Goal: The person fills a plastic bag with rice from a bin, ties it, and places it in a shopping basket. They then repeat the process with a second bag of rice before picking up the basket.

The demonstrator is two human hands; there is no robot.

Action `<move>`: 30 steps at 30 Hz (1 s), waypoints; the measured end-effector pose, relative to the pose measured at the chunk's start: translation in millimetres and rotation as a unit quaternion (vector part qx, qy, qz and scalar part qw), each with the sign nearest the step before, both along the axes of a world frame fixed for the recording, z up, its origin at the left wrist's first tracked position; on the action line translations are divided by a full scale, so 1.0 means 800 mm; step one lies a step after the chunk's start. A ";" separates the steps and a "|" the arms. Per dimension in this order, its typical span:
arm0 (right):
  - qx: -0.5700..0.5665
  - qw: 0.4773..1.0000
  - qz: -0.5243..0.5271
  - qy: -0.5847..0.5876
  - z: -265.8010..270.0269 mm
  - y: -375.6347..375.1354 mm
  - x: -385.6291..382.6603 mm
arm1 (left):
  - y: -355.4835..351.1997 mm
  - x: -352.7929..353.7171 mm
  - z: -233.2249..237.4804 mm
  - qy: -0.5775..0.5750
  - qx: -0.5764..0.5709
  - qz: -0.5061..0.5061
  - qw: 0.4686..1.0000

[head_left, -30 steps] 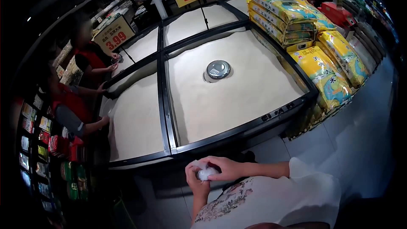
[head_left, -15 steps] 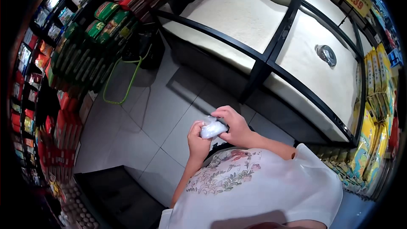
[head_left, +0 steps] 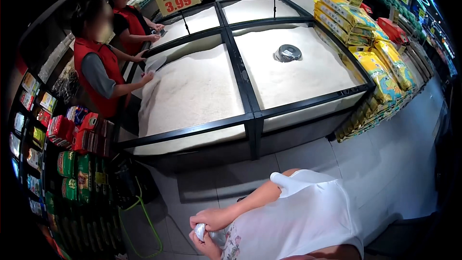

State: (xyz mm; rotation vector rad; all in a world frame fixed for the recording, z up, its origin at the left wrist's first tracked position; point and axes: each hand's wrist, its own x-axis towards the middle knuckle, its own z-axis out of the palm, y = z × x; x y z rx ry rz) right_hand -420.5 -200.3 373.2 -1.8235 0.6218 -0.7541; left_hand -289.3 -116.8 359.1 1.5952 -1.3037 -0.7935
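Observation:
A small clear plastic bag (head_left: 199,231), whitish and crumpled, is pinched between my two hands at the bottom of the head view. My right hand (head_left: 212,219) closes on it from above, fingers bent. Lower down, my left hand (head_left: 208,246) grips it from below, its fingers partly hidden by the bag. I cannot make out what the bag contains. Both hands are over the tiled floor, close to my white shirt and apart from the bins.
Black-framed bins (head_left: 252,115) of white rice (head_left: 202,86) stand ahead; a dark round container (head_left: 288,53) sits on the right one. At left, two people in red vests (head_left: 108,74) stand, one with a scoop (head_left: 156,64). Yellow rice bags (head_left: 385,84) are right. A green-handled basket (head_left: 139,197) is lower left.
The view has swung up and to the right, bringing the people, price signs and far bins into sight. My hands now appear lower and farther left, still holding the bag.

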 end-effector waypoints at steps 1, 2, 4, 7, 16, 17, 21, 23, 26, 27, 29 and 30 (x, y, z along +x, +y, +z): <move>0.020 1.000 0.013 0.013 0.005 -0.007 0.018 | -0.005 0.021 -0.009 0.007 0.002 0.018 1.000; 0.042 0.999 0.025 0.025 0.008 -0.013 0.036 | -0.013 0.037 -0.011 0.006 0.001 0.012 1.000; 0.043 0.999 0.021 0.015 0.004 -0.026 0.067 | -0.024 0.065 -0.010 0.079 0.042 0.052 0.995; 0.046 0.999 0.012 -0.007 -0.003 -0.039 0.101 | -0.038 0.097 -0.007 0.151 0.083 0.014 0.985; 0.011 0.983 -0.181 0.025 -0.017 -0.014 0.189 | -0.080 0.223 -0.021 0.326 0.098 -0.155 0.928; 0.053 0.979 -0.195 0.016 -0.021 -0.009 0.207 | -0.080 0.242 -0.023 0.331 0.119 -0.168 0.921; 0.126 0.972 -0.197 0.037 -0.031 -0.012 0.265 | -0.081 0.302 -0.027 0.326 0.182 -0.178 0.910; 0.128 0.972 -0.189 0.058 -0.035 -0.014 0.286 | -0.082 0.318 -0.017 0.298 0.180 -0.183 0.919; 0.166 0.965 -0.174 0.109 -0.032 -0.023 0.303 | -0.099 0.339 -0.016 0.203 0.145 -0.216 0.944; 0.165 0.963 -0.167 0.130 -0.041 -0.031 0.308 | -0.106 0.345 -0.018 0.137 0.116 -0.239 0.954; 0.173 0.962 -0.140 0.157 -0.055 -0.049 0.314 | -0.123 0.356 -0.022 0.092 0.110 -0.241 0.960; 0.180 0.960 -0.114 0.181 -0.056 -0.061 0.318 | -0.133 0.361 -0.024 0.044 0.101 -0.245 0.963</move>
